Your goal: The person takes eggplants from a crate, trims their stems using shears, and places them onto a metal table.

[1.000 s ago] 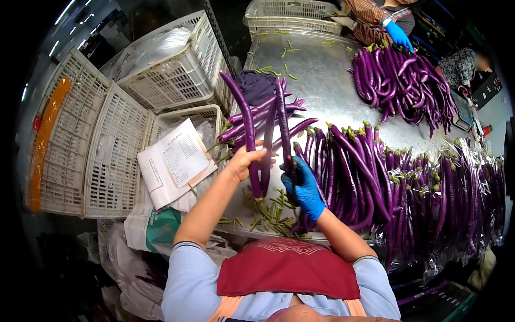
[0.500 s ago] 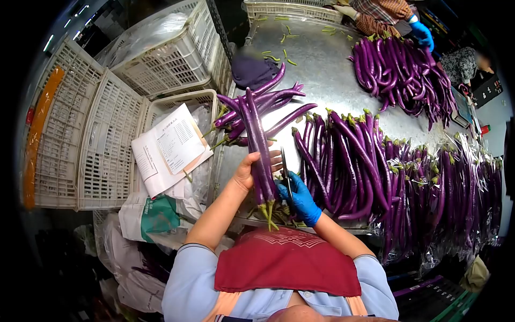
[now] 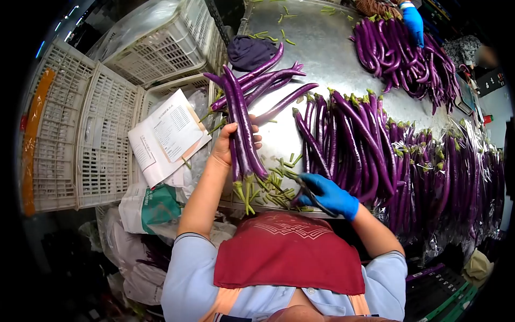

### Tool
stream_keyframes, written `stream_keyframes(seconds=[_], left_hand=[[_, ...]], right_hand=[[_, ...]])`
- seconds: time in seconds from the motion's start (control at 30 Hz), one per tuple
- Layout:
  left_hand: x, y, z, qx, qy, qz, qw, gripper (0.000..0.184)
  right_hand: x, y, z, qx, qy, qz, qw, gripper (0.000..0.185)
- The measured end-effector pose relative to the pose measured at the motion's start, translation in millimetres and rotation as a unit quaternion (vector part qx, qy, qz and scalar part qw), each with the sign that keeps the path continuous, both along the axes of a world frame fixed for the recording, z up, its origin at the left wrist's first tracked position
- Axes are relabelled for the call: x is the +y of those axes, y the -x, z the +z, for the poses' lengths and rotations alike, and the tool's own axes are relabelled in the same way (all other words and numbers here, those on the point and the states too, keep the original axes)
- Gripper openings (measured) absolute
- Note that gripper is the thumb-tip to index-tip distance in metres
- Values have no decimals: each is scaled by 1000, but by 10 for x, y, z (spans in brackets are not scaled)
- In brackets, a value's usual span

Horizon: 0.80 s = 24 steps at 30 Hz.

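My left hand (image 3: 224, 144), bare, is wrapped round a few long purple eggplants (image 3: 244, 129), their stem ends pointing down towards me. To its right, my right hand (image 3: 333, 197) in a blue glove is closed on dark-handled scissors (image 3: 308, 192). The scissors are apart from the held eggplants, low over cut green stem pieces (image 3: 276, 194) near the table's front edge. Beyond my left hand lie several loose eggplants (image 3: 273, 80). Right of the scissors is a row of eggplants (image 3: 348, 145), stem ends facing away from me.
Bagged eggplants (image 3: 445, 182) line the right side of the metal table (image 3: 316, 59). At the far right, a co-worker's blue-gloved hand (image 3: 412, 24) touches another eggplant pile (image 3: 397, 59). White crates (image 3: 161, 51) and papers (image 3: 170, 134) are on the left. A dark cloth (image 3: 251, 52) lies behind the loose eggplants.
My left hand has moved left with the eggplants. My right hand and the scissors have moved right and away from their stems, uncovering the cut pieces. The camera view has shifted slightly.
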State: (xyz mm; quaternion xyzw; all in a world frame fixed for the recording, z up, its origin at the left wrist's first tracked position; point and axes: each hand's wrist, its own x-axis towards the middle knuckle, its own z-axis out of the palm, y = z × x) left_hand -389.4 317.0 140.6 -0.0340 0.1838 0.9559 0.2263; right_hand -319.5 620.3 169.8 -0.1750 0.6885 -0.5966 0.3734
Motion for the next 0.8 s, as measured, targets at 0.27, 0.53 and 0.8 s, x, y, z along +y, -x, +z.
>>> stream_keyframes(seconds=[0.27,0.53,0.8], left_hand=[[131,67,123,31,79,-43,995,51],[43,86,120,16,252,22,967,50],[314,112,236,17,226,-11,974,49]], right_hand=[[-182,138,366,374,-267,129,879,31],[34,237,224,124,-195,172,958,41],[-130,221,225,31,-157,173,972,55]])
